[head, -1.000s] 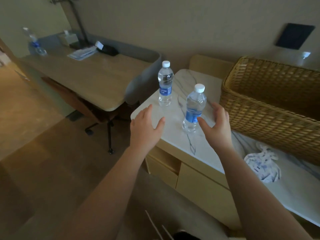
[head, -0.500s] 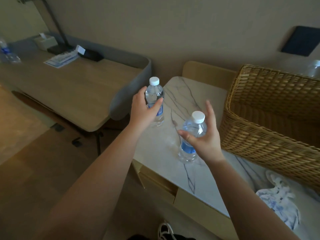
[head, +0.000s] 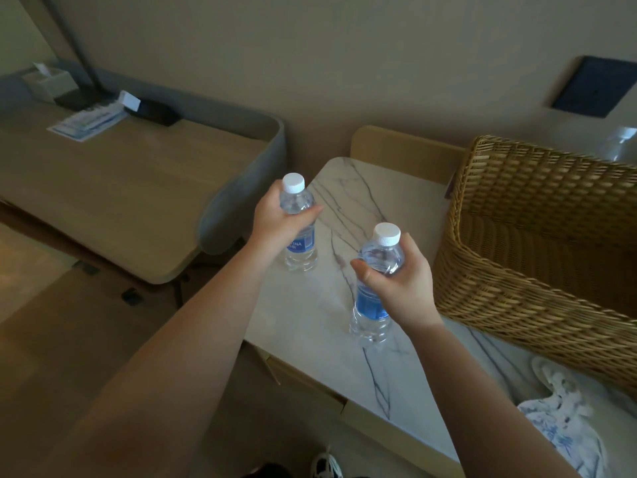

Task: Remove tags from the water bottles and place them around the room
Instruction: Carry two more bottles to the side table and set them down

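Two clear water bottles with white caps and blue labels stand upright on the white marble cabinet top. My left hand is wrapped around the upper body of the left bottle, near the top's left edge. My right hand grips the upper body of the right bottle, closer to me. I can make out no separate tag on either bottle.
A large wicker basket fills the right of the cabinet top. A crumpled blue-and-white cloth lies near its front. A wooden desk to the left carries papers, a tissue box and a lamp base. A dark wall panel hangs at upper right.
Both hands went from hovering open beside the bottles to closing around them. The view has moved in closer over the cabinet.
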Demonstrator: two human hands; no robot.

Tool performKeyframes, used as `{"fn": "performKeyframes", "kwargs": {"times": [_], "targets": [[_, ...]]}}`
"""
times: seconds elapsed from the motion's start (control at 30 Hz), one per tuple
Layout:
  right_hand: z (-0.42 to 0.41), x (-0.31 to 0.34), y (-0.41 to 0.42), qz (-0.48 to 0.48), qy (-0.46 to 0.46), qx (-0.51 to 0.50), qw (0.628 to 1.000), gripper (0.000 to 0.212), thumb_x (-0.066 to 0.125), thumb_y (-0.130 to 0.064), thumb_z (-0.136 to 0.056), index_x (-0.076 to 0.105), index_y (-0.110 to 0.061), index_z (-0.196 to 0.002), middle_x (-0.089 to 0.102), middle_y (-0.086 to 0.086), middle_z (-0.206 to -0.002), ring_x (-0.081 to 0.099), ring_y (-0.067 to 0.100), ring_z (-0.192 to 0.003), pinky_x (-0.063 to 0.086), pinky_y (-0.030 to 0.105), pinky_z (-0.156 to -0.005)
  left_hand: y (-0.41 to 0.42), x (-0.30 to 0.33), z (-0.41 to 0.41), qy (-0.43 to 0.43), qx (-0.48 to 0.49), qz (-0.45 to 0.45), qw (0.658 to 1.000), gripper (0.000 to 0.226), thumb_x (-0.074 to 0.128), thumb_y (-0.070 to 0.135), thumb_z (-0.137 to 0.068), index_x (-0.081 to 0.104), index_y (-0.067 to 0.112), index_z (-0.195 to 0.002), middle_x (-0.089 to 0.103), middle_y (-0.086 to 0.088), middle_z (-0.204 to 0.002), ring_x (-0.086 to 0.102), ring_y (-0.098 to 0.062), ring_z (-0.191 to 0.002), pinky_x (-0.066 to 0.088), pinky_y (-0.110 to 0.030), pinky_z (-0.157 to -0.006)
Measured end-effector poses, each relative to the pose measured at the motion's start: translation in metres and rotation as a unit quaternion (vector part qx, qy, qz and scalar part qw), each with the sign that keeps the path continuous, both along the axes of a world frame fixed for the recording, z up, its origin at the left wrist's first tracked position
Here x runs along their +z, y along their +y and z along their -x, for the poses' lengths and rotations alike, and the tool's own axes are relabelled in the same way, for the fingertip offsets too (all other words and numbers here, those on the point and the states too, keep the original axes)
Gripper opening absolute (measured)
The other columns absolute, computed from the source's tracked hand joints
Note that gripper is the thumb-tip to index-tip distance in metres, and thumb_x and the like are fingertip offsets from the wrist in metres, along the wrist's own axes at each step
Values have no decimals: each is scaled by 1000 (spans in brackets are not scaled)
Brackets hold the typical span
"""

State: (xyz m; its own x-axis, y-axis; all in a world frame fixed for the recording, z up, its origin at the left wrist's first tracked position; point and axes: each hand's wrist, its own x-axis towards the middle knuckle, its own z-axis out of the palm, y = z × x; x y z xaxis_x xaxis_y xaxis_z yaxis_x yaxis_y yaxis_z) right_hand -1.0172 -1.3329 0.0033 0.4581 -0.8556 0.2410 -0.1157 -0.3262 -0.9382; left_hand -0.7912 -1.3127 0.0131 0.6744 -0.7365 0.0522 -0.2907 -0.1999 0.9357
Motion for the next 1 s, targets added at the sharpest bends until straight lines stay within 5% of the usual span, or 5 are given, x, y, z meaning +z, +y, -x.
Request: {"fn": "performKeyframes", "kwargs": {"times": [0.27,0.4,0.57,1.0], "targets": [[-38,8,6,-28,2,89,996,50,76,-31,-70,56,-14,-112,66,-7,-98,66,8,-91,52,14,-75,66,2,5,13,108,44,993,36,82,35,-68,57,33,-95,65,13,-92,63,4,-88,49,-21,-77],[-84,8,27,-35,18,145,989,54,77,-33,-74,54,-18,-119,64,-8,-105,65,11,-97,54,19,-82,126,13,-8,20,212,58,975,45,80,31,-73,55,23,-110,62,9,-99,62,-9,-96,48,-19,-80],[-160,17,85,-23,7,257,966,47,75,-27,-76,54,-21,-117,60,-19,-100,59,-10,-94,44,-1,-71,216,25,-42,-24,319,68,945,33,80,30,-73,58,31,-98,67,12,-93,64,-2,-91,52,-20,-78],[-347,13,349,-19,-32,565,824,35,77,-24,-77,56,-32,-103,63,-31,-90,63,-5,-93,49,8,-73,507,5,-94,-51,640,42,766,29,74,43,-64,57,29,-83,67,20,-80,65,3,-73,52,-19,-65]]}}
